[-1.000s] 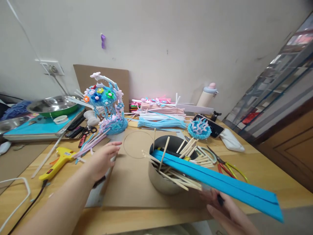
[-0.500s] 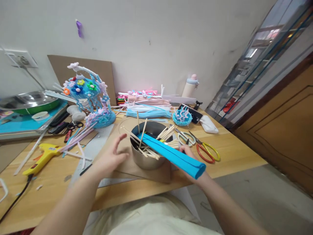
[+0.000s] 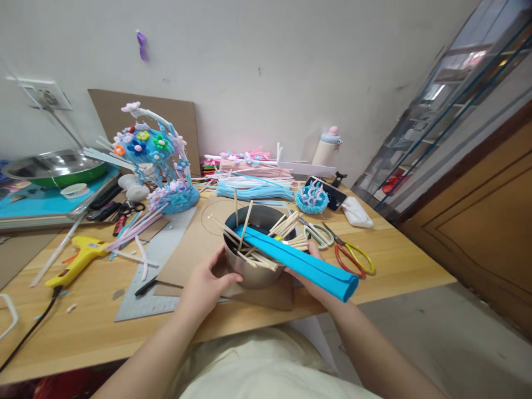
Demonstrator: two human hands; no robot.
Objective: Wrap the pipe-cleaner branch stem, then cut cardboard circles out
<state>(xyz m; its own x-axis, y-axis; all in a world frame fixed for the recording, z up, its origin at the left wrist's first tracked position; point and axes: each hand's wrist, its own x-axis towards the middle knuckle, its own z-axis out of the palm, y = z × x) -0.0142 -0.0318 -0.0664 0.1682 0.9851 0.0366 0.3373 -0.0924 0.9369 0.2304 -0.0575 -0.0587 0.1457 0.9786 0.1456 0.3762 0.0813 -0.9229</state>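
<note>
A round metal pot (image 3: 253, 277) stands on brown cardboard in front of me. Several thin wooden sticks (image 3: 260, 259) fill it, some upright and some lying across the rim. A rolled sheet of bright blue material (image 3: 299, 260) leans out of it toward the lower right. My left hand (image 3: 210, 281) is curved around the pot's left side, its thumb on the front wall. At the right side my right hand (image 3: 310, 287) holds the pot, partly hidden beneath the blue roll.
A yellow glue gun (image 3: 78, 260) and a pipe-cleaner flower ornament (image 3: 177, 199) are at left. Scissors with red and yellow handles (image 3: 353, 257), white-handled scissors (image 3: 320, 235) and a small blue ornament (image 3: 311, 198) lie right. Pipe-cleaner bundles (image 3: 253, 191) lie behind. A black pen (image 3: 145, 287) is near my left hand.
My left hand has moved right, from open beside the pot to closed around its left side. The right hand stays at the pot's right side. The view has shifted slightly.
</note>
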